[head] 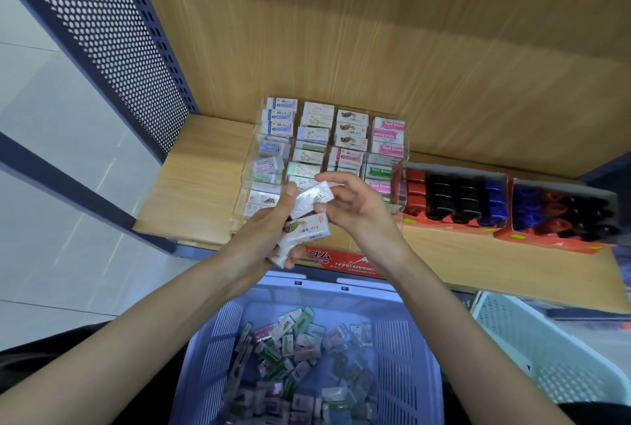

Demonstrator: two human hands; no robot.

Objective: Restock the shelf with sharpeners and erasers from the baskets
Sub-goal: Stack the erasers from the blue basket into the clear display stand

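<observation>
Lavender slatted basket (392, 349), wood-grain shelf (191, 185), sharpeners (454, 199) — red, black, blue — in seemingly orange boxes (444, 225).

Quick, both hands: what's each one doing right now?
Left hand: holds a stack of erasers.
Right hand: pinches the top eraser of that stack.

We're looking down on two bare arms here: left forearm (153, 322) and right forearm (444, 322), both uncovered from the bottom edge right up to the wrists. The left hand (269, 233) and right hand (355, 206) are bare as well, with slender fingers. Low on the left we catch a stretch of dark, near-black clothing (51, 353), and we get another dark sliver in the bottom right corner (607, 414). We can't tell what garment it is.
</observation>
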